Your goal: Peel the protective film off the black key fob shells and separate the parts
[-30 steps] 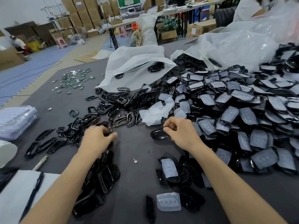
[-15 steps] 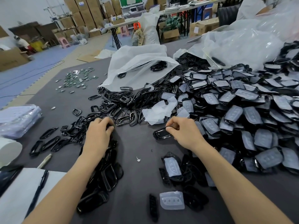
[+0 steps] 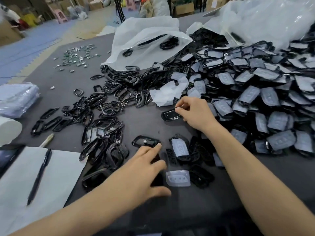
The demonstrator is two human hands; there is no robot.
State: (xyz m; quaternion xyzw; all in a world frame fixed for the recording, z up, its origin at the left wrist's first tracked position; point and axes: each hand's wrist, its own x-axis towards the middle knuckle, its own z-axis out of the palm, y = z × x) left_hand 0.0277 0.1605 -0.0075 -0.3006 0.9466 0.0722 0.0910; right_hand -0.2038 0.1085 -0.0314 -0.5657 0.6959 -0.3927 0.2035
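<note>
Now we record that the left grip (image 3: 144, 169) has quit the frame pile (image 3: 105, 106), fingers spread and empty, reaching the near shell (image 3: 142, 142) on the surface (image 3: 146, 123). The right grip (image 3: 194, 113) still pinches the far shell (image 3: 170, 114) beside the filmed heap (image 3: 255, 99); we judge peeling imminent.

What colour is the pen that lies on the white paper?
Black. The pen shows best in the head view, at lower left.
</note>
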